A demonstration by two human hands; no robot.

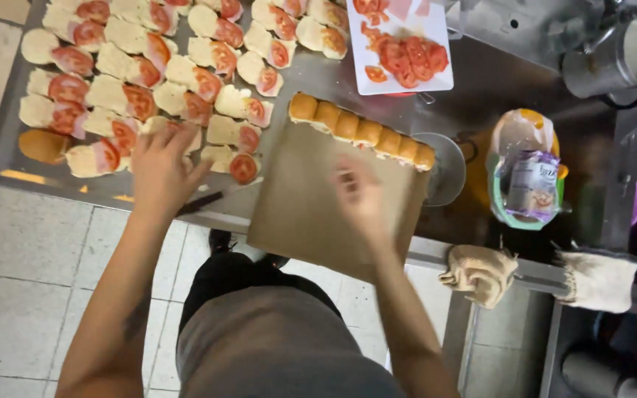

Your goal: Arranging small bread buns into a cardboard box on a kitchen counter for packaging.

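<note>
Spreading your left hand [160,166] flat, fingers apart, over the open tomato-topped buns [186,133] at left of frame, you rest your blurred right hand [359,195], grip unreadable, on the brown paper [296,214] at centre, seemingly steadying the bun row [363,130].

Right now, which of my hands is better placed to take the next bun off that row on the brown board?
Probably the right hand: it is over the brown board, just below the row of buns. The left hand is off over the open rolls with tomato.
</note>
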